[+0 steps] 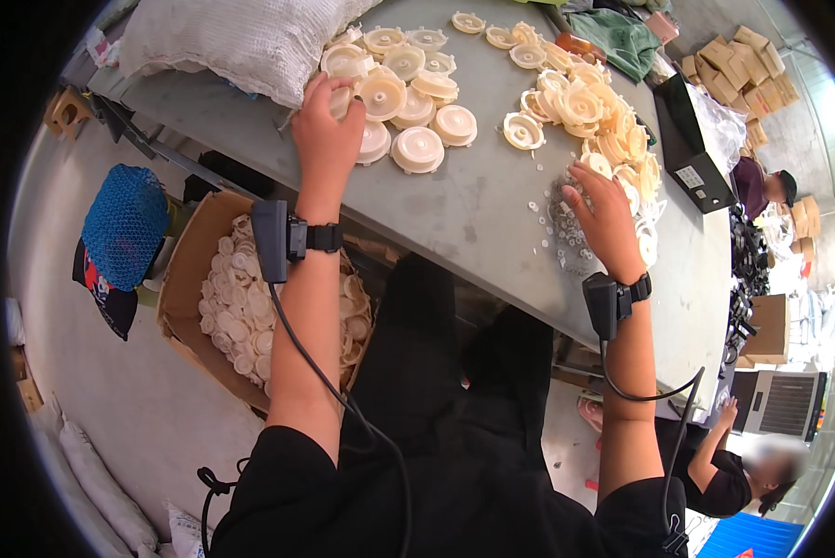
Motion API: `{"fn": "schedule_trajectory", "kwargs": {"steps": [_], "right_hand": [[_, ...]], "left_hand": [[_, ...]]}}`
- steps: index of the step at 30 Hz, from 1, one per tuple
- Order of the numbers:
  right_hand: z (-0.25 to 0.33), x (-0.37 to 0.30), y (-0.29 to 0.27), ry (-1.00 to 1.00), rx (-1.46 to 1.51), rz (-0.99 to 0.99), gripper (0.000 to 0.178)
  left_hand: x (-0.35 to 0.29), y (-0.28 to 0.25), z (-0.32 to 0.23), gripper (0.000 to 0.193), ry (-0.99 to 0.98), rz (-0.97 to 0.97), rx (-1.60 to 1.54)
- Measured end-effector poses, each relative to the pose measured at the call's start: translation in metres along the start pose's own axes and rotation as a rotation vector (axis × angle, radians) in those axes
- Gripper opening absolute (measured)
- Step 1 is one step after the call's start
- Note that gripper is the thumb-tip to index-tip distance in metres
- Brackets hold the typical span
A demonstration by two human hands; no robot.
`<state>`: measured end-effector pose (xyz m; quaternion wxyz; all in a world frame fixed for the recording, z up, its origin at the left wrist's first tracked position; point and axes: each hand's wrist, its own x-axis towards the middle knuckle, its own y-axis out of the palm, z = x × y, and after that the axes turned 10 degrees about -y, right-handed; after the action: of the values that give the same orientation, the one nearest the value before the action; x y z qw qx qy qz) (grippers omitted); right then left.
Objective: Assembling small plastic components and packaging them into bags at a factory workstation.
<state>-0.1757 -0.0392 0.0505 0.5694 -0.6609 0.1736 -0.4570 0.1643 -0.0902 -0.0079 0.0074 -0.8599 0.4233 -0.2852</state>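
On the grey table, my left hand (328,135) reaches to the near left side of a group of round cream plastic caps (417,149). Its fingers and thumb curve around one cap (340,100) in that group, partly hidden by the hand. My right hand (609,223) is over a spread of small metal and white pieces (566,228), too small to make out. Its fingers are apart, with the thumb spread to the left, and I see nothing held. Just beyond it lies a heaped pile of cream round plastic parts (580,102).
A white woven sack (222,42) lies at the table's far left. A black box (692,139) stands at the right. Below the left forearm, a cardboard box (185,312) holds many pale round parts. Cables run from both wrist devices. Another person (715,465) is at the right.
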Motion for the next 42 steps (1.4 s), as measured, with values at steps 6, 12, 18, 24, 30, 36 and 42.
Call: {"fn": "schedule_trajectory", "kwargs": {"steps": [6,12,18,24,30,36,42], "right_hand": [[-0.019,0.009,-0.002,0.012,0.022,-0.171,0.033],[-0.057,0.005,-0.013,0.12,-0.066,-0.266,0.038],[-0.077,-0.001,-0.006,0.272,0.009,-0.38,0.029],[-0.081,-0.01,-0.002,0.359,0.043,-0.529,0.024],[-0.074,-0.017,-0.008,0.378,0.024,-0.565,0.021],[-0.061,-0.01,-0.02,0.425,0.163,-0.574,0.021],[-0.046,-0.003,-0.038,0.491,0.333,-0.567,0.021]], "left_hand": [[-0.001,0.004,0.002,0.024,-0.011,-0.008,0.015],[-0.001,0.004,0.006,0.024,-0.012,-0.003,0.008],[0.001,0.003,0.003,0.025,-0.03,0.008,0.027],[0.003,-0.003,0.0,0.025,-0.032,0.004,0.076],[-0.002,0.001,-0.01,0.027,-0.046,0.024,0.121],[-0.006,0.001,-0.014,0.025,-0.014,0.045,0.139],[-0.003,-0.001,-0.02,0.029,-0.103,0.052,0.165]]}}
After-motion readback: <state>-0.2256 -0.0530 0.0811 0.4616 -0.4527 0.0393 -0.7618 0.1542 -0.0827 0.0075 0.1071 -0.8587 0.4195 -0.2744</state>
